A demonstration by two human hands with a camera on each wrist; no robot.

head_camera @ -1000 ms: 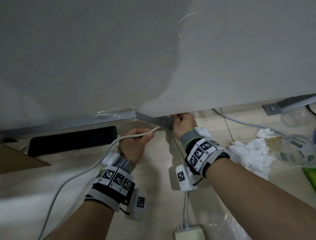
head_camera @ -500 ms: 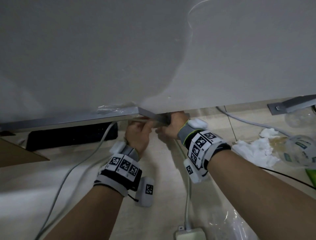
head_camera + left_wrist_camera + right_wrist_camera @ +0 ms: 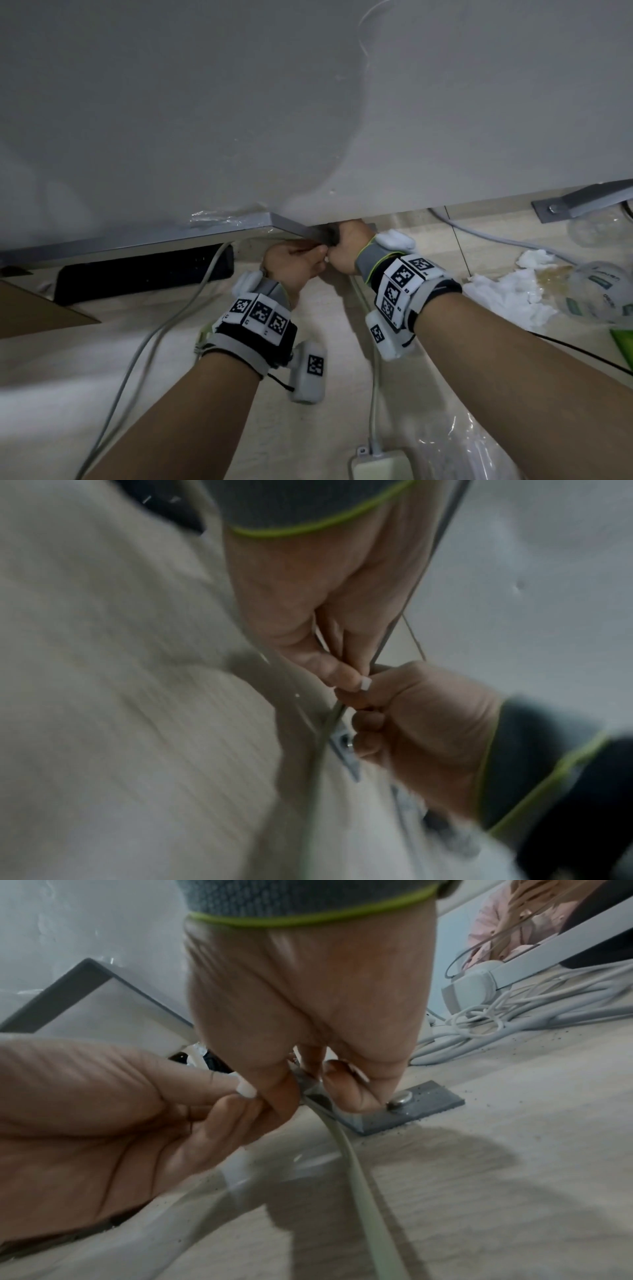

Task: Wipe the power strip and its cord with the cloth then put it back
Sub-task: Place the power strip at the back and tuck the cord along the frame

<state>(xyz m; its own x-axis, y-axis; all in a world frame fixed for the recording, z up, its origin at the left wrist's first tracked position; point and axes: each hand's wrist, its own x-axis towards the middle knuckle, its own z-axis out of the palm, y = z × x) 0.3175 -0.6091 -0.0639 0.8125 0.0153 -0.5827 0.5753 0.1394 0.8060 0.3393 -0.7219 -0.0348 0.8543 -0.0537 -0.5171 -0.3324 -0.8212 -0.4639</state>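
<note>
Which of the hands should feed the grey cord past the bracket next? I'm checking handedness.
Right, probably: the right hand already pinches the grey cord at the grey metal floor bracket; the left hand only meets it beside.

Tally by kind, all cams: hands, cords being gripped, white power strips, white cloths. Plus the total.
hands: 2 (left hand, right hand)
cord they grip: 1
white power strip: 1
white cloth, crumpled on the floor: 1
total: 5

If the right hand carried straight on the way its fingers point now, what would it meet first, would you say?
Most likely the grey metal floor bracket: the right hand already has its fingertips at it, beside the pale grey cord. Depth beyond is unclear.
</note>
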